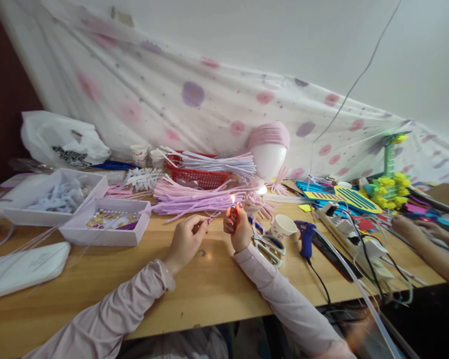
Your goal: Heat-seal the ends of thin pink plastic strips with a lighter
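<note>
My right hand [242, 230] is wrapped round a red lighter [233, 215], its thumb at the top, and a small flame [232, 199] burns above it. Just to the left, my left hand [186, 243] is closed in a pinch. A thin, small piece seems to stick out of its fingertips toward the lighter; its kind is too small to tell. Behind both hands lie bundles of pink and lilac pipe cleaners [194, 198]. Scissors with pale handles [269, 248] rest by my right wrist, near a paper cup [283, 227].
White boxes hold pale pieces [56, 198] and gems and beads [112, 219]. A red basket [202, 178] and a foam head with a pink cover [268, 149] stand behind. At right are a blue glue gun [306, 239], a power strip [344, 244], cords, and another person's hands [406, 229].
</note>
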`<state>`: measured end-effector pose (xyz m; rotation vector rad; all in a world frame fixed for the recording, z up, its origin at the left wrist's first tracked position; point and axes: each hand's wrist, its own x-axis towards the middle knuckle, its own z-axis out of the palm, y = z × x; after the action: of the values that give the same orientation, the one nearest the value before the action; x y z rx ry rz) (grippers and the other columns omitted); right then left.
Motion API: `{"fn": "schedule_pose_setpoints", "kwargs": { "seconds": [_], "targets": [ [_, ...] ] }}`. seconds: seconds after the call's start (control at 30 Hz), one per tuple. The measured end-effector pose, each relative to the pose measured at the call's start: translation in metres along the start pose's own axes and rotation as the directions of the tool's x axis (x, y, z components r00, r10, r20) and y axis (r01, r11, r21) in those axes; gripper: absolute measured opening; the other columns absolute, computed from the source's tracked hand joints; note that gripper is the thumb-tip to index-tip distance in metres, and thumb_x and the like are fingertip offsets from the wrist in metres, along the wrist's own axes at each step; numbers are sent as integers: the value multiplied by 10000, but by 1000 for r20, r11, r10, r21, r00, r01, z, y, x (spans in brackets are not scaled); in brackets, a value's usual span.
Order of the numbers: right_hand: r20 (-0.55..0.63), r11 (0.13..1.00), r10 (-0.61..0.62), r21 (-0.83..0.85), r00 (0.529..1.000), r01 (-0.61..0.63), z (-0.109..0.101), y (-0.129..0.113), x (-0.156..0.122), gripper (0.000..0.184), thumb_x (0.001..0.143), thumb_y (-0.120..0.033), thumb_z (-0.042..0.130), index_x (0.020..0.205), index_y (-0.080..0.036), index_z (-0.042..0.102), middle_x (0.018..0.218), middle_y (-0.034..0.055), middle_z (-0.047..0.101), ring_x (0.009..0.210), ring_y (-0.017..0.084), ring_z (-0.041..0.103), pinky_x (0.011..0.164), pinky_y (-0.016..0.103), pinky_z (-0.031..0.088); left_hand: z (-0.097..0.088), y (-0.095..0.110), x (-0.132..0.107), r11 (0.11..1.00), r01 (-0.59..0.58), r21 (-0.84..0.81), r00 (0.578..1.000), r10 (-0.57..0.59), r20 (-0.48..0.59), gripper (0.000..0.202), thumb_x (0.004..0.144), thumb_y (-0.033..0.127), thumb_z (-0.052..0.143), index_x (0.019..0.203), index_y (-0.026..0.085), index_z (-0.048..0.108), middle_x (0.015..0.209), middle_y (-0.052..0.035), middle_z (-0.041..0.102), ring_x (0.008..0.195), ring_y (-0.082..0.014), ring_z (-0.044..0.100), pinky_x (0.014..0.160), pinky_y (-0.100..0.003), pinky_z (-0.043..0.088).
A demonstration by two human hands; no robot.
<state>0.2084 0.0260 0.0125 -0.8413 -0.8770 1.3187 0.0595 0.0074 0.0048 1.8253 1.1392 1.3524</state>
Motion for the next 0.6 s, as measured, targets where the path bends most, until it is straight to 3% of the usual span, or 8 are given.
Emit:
{"fn": "schedule_pose_setpoints", "kwargs": {
  "seconds": [0.17, 0.23, 0.43, 0.6],
  "targets": [
    [32, 973, -141, -181, 990, 144, 5, 8, -8, 302, 631, -374, 728, 763, -185, 533, 471, -108, 322, 386, 33, 212, 383, 192, 132, -1, 0, 1, 996, 36, -86, 999, -33, 37, 260, 841, 344, 470, 800, 151, 639, 605, 9, 579, 558, -111, 517, 542, -212, 386],
    [59, 971, -118, -204, 991, 128, 7, 13, -11, 314, 639, -374, 734, 808, -174, 560, 462, -109, 328, 381, 32, 213, 381, 197, 134, 0, 0, 1, 995, 38, -93, 998, -34, 45, 256, 837, 342, 472, 787, 152, 637, 603, 8, 580, 549, -110, 514, 535, -212, 385],
    [109, 998, 59, -35, 992, -56, 13, 16, -15, 344, 613, -416, 753, 691, -175, 520, 415, -130, 252, 355, 17, 136, 372, 198, 77, 1, -1, 2, 996, 38, -85, 998, -34, 58, 275, 834, 351, 483, 712, 152, 628, 600, -1, 592, 554, -111, 527, 534, -208, 395],
    [55, 997, 46, 62, 997, -50, 10, 10, -9, 342, 597, -363, 775, 703, -186, 503, 418, -138, 230, 367, 22, 111, 370, 192, 69, 2, -4, 1, 997, 19, -71, 998, -15, 65, 282, 841, 356, 487, 840, 147, 676, 624, -6, 609, 572, -116, 545, 551, -210, 414]
  ]
}}
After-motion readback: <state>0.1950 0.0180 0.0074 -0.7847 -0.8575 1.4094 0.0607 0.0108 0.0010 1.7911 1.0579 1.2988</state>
